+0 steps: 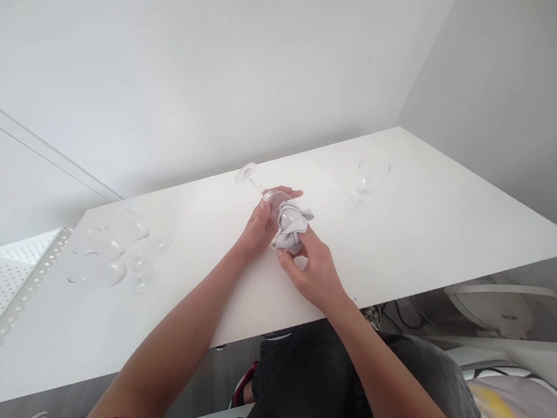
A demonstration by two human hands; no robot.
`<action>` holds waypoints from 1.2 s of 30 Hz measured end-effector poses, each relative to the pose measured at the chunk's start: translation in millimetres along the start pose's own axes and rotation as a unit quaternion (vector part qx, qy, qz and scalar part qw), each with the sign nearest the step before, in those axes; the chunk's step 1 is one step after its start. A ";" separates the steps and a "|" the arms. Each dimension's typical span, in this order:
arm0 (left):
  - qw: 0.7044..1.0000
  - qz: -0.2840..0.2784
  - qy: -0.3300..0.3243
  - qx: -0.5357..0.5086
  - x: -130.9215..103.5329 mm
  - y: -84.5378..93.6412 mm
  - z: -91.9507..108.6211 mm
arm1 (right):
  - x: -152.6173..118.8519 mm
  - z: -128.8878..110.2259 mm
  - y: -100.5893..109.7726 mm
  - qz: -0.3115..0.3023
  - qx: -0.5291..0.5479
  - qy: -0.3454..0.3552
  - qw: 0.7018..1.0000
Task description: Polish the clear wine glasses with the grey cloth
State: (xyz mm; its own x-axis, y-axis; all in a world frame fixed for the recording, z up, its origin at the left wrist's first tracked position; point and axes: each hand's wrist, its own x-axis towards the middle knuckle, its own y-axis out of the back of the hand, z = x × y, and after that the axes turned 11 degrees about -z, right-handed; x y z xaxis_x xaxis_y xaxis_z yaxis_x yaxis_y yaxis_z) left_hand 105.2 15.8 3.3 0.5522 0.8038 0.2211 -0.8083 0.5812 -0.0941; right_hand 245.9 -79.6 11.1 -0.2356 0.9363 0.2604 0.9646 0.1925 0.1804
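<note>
Left to right: three clear wine glasses [128, 224] grouped by the desk's [431, 233] back-left corner, bowls outboard, feet inboard; look upright, not certain.

Held wine glass [274, 198]: mid-desk, off the surface as far as I can tell. Long axis diagonal: foot toward back edge and left, mouth toward front edge and right. Left hand [259, 223] is nearer the foot, wrapped round the bowl, thumb on near side, fingers behind. Forearm in over front edge from the left.

Key relation: mouth faces right hand [319, 267], which pinches a bunched grey-white cloth [289, 237] against the rim end. How deep it's tucked, can't tell. Forearm in over front edge from the right.

Far right: one more wine glass [371, 177], inboard of back-right corner, well apart.
</note>
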 end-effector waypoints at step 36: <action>0.989 -0.127 0.025 -0.070 3.4 6.9 0.9 | -9.2 26.6 18.2 -0.027 -0.229 -0.010 0.973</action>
State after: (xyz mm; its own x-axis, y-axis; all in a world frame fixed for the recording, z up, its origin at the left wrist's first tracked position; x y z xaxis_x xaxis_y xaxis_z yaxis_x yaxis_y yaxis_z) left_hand 101.3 22.4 4.2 0.7459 0.6330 0.2070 -0.6084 0.7741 -0.1751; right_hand 268.8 -76.9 -13.3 -0.2773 0.9348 0.2221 0.7963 0.0942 0.5976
